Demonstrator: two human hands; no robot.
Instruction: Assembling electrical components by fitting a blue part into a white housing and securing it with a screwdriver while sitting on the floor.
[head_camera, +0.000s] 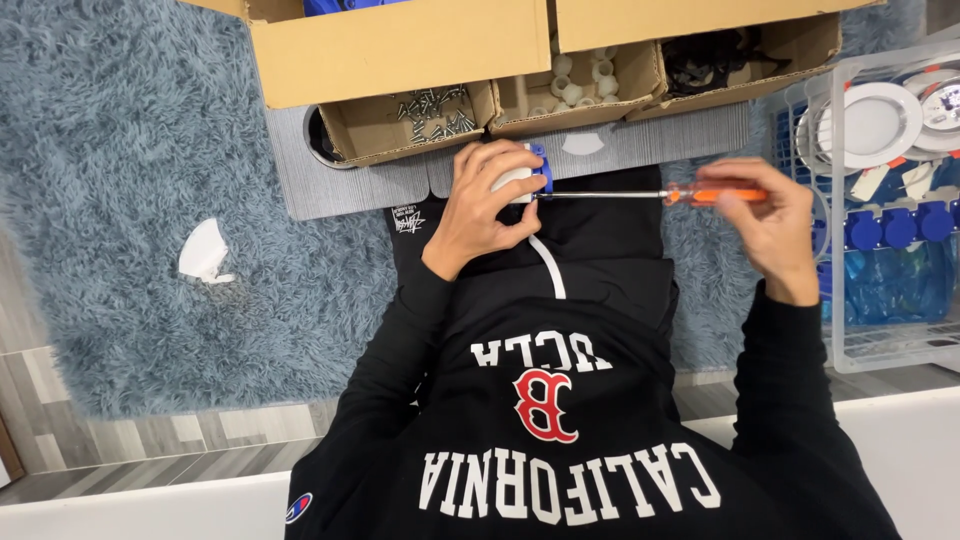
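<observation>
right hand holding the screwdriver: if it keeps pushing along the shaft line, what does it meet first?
The right hand points its orange-handled screwdriver toward the small white and blue part gripped in the left hand. The tip looks already at that part; depth unclear.

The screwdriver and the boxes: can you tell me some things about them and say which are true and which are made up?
1. The right hand holds an orange-handled screwdriver. True.
2. The left hand is empty. False: it grips a small white and blue part.
3. One cardboard compartment holds screws. True.
4. The screwdriver tip points at the wire rack. False: it points at the part in the left hand.
</observation>
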